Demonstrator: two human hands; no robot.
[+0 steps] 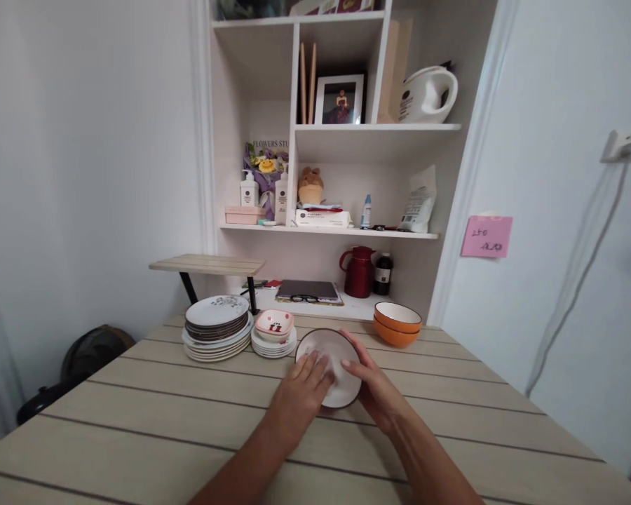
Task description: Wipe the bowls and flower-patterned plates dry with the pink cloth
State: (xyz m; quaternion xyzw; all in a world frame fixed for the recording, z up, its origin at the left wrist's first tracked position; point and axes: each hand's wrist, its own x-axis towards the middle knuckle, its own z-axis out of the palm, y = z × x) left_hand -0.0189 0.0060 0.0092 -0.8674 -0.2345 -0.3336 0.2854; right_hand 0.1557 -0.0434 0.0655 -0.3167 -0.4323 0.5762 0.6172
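Note:
Tilted toward me over the table is a round white bowl (341,393) with a dark rim. My right hand (373,386) grips its right side, with the thumb inside the rim and the fingers behind. Inside the bowl lies my left hand (306,389), its fingers stretched out against the inner surface. Whether something thin is under those fingertips, I cannot tell. The bowl's outside is hidden from view. To its right stand two stacked orange bowls (397,330), white inside with dark rims.
Left of the hands are stacked plates (218,330) and small saucers (273,347) topped by patterned red-and-white bowls (274,324). A small raised wooden stand (207,264) is behind them. At the back sit a laptop (308,290), glasses (303,299), a red jug (358,272) and a dark bottle (383,273).

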